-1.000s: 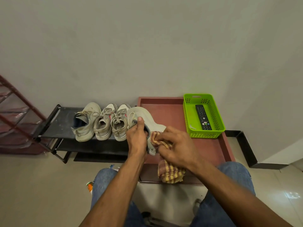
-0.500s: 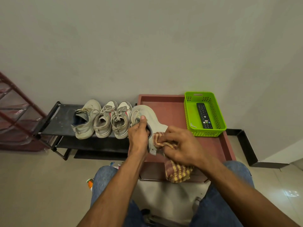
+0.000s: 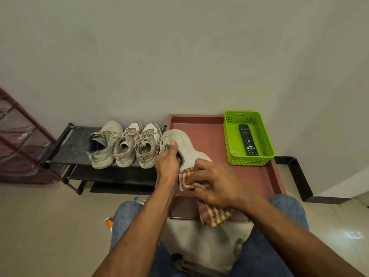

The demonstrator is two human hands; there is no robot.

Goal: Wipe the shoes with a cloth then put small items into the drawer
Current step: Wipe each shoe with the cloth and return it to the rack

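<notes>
My left hand (image 3: 167,164) grips a pale grey shoe (image 3: 184,143) by its opening, thumb on the tongue, over the left part of the reddish-brown cabinet top (image 3: 207,134). My right hand (image 3: 216,183) holds a checked red-and-yellow cloth (image 3: 213,215) and presses it against the shoe's heel; the cloth's free end hangs over the cabinet's front edge. Three more pale shoes (image 3: 123,144) stand side by side on a low black rack (image 3: 67,144) to the left. A black remote (image 3: 247,139) lies in a green plastic basket (image 3: 267,148) at the cabinet's back right.
A dark red metal rack (image 3: 18,136) stands at far left. A small orange-and-white item (image 3: 109,222) lies on the floor by my left knee. A black skirting (image 3: 299,176) runs along the wall at right. My jeans-clad knees flank the cabinet front.
My right hand with the cloth has slid a little down and back along the shoe's heel. My left hand keeps its grip on the shoe. The view has shifted slightly.
</notes>
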